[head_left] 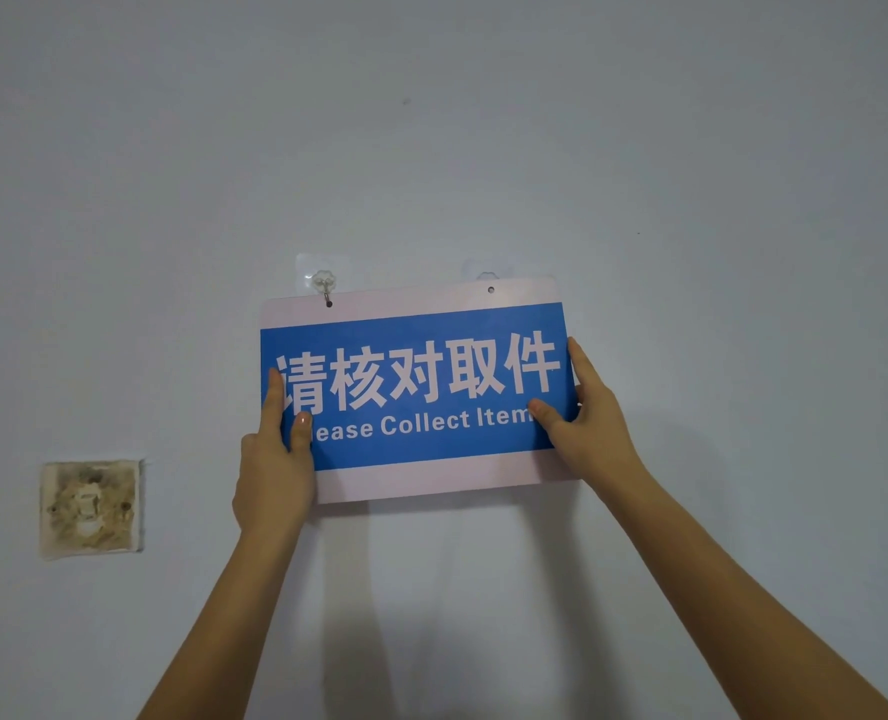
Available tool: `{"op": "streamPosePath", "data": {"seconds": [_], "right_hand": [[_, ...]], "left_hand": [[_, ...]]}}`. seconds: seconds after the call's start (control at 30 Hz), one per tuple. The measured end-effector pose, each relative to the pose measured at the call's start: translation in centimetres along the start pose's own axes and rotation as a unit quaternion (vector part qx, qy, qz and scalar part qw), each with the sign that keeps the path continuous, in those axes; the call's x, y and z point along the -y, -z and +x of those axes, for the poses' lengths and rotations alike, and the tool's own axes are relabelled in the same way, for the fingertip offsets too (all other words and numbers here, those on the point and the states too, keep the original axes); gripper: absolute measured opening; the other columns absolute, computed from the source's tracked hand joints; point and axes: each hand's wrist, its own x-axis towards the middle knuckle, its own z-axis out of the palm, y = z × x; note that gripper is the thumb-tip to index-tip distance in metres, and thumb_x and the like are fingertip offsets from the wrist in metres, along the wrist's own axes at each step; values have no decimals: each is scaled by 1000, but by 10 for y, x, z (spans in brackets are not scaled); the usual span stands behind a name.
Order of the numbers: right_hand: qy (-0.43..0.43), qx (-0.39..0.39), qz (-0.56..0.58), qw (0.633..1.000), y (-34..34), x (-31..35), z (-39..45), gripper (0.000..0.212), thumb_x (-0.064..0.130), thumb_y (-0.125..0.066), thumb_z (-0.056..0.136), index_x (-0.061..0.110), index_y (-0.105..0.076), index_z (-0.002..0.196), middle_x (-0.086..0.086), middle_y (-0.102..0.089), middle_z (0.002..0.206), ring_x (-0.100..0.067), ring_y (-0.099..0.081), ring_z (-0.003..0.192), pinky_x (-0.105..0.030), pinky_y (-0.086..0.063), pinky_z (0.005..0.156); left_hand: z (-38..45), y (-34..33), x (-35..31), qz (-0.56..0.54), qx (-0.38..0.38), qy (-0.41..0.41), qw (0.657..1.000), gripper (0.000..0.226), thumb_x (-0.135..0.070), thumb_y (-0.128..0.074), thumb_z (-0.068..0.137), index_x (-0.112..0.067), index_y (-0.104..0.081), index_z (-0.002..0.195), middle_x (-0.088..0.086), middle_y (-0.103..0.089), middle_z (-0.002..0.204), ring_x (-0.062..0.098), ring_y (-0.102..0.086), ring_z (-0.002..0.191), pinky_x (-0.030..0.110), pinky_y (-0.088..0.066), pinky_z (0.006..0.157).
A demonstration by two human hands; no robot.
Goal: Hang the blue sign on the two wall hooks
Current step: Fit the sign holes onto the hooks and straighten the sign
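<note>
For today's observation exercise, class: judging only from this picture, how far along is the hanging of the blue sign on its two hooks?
Done: the left hook passes through the blue sign's left hole. In hand: the left hand and right hand grip the sign's side edges, and it tilts up to the right. Left: the right hole is empty, with the right hook mostly hidden behind the top edge; that hole must go onto it.

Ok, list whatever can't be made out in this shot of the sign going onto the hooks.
- Right hook, head view: only its top shows above the blue sign; the prong is hidden behind the sign.
- Sign's English line: its first letters are covered by the left hand, its last by the right hand.
- Fingers behind the sign: hidden by the sign.
- Left hook: too small to tell how far the prong sits through the hole.
</note>
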Motion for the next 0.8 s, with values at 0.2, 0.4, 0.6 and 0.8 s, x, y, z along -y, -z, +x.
{"op": "streamPosePath", "data": {"seconds": [0.2, 0.4, 0.6, 0.8], "right_hand": [[-2, 1, 20, 1000, -4, -6, -1, 74, 11, -58, 90, 28, -15, 149, 0, -46, 142, -6, -46, 106, -35, -48, 93], [3, 2, 31, 1000, -8, -10, -5, 76, 8, -58, 89, 27, -15, 149, 0, -45, 144, -9, -49, 112, -34, -47, 96], [-6, 3, 45, 999, -12, -15, -5, 76, 10, -58, 90, 29, -13, 149, 1, -43, 145, -11, -49, 117, -37, -46, 100], [-7, 3, 49, 999, -13, -15, -4, 76, 10, -58, 90, 29, -13, 149, 2, -43, 145, -9, -48, 114, -38, -46, 99]], "left_hand": [[2, 0, 2, 13, -5, -2, 1000, 55, -38, -35, 99, -46, -11, 148, 17, -54, 125, 26, -56, 96, 43, -48, 78], [7, 4, 4, 23, -2, -3, 1000, 54, -38, -36, 99, -51, -12, 146, 18, -53, 127, 35, -57, 101, 48, -49, 87], [7, 4, 3, 32, -3, -11, 999, 55, -39, -35, 99, -52, -10, 145, 19, -53, 126, 36, -58, 100, 46, -49, 85], [8, 4, 5, 35, -8, -13, 999, 55, -40, -35, 98, -53, -9, 145, 20, -54, 121, 36, -59, 95, 46, -51, 82]]}}
